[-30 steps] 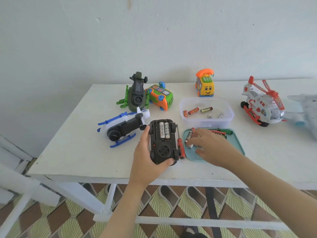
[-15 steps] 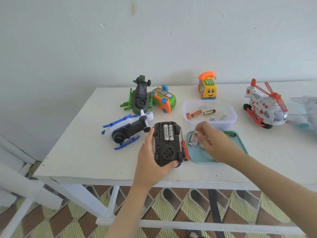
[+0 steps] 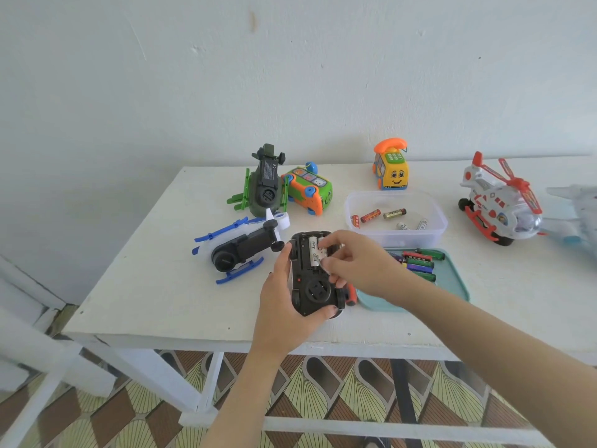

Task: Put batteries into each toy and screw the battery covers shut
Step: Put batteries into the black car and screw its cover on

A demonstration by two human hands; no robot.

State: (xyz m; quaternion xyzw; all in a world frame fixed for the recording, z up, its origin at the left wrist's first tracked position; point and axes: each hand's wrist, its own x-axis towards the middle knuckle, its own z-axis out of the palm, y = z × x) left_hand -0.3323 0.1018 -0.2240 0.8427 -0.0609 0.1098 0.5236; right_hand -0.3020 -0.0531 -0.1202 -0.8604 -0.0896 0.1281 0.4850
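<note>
A: Where is the black plastic toy car [image 3: 311,279]?
B: Upside down at the white desk's [image 3: 155,286] front edge, left hand [image 3: 284,305] clasped round its near end.
A: Right hand [image 3: 358,270]?
B: Fingertips pinching a white cylindrical battery [image 3: 318,255] at the open compartment.

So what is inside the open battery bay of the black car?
One white battery lies in the bay of the car, held by the left hand. The right hand covers the rest of the bay, so whether more batteries are seated there cannot be seen.
</note>
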